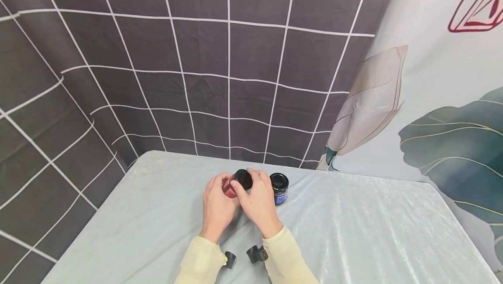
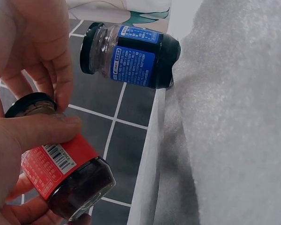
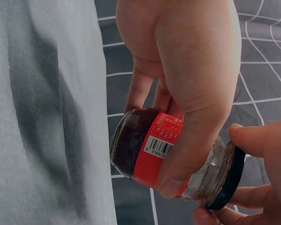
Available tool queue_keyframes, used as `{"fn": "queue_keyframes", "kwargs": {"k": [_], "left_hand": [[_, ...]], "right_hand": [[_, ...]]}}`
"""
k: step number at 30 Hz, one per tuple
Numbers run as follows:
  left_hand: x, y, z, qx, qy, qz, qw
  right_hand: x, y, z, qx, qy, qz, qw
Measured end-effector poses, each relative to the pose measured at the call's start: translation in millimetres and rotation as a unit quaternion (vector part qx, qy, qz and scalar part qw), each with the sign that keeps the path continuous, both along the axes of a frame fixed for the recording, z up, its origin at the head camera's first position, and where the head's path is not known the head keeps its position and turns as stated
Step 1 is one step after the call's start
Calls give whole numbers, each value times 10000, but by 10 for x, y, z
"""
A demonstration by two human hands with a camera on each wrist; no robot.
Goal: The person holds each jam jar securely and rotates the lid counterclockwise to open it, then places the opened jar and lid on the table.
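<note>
A glass jar with a red label [image 1: 229,189] and dark contents is held tilted above the table. My left hand [image 1: 218,210] grips its body, thumb across the red label beside a barcode, as the left wrist view shows. My right hand [image 1: 260,201] holds the black lid [image 3: 228,180] at the jar's other end, with fingers and thumb around its rim. The lid sits on the jar's neck. Just right of my right hand, a second jar with a blue label [image 2: 133,61] and black lid [image 1: 279,181] stands upright on the table.
A pale grey cloth [image 1: 353,227] with soft creases covers the table. Behind it hangs a dark curtain with a white grid [image 1: 204,92], and at the right a white drape [image 1: 424,66] with leaf prints. Black wrist cameras [image 1: 257,254] sit at the yellow sleeves [image 1: 288,260].
</note>
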State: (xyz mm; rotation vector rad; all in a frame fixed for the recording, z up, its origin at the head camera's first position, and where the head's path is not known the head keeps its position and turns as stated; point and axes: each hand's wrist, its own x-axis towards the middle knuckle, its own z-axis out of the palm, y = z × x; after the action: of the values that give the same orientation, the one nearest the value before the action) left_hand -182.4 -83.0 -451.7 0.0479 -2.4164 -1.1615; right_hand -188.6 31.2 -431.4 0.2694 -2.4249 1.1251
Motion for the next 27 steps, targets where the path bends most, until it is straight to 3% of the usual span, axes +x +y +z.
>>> {"fn": "queue_keyframes", "kwargs": {"k": [27], "left_hand": [[-16, -15, -20, 1, 6, -42, 10000]], "right_hand": [[8, -4, 15, 12, 105, 44, 9999]]}}
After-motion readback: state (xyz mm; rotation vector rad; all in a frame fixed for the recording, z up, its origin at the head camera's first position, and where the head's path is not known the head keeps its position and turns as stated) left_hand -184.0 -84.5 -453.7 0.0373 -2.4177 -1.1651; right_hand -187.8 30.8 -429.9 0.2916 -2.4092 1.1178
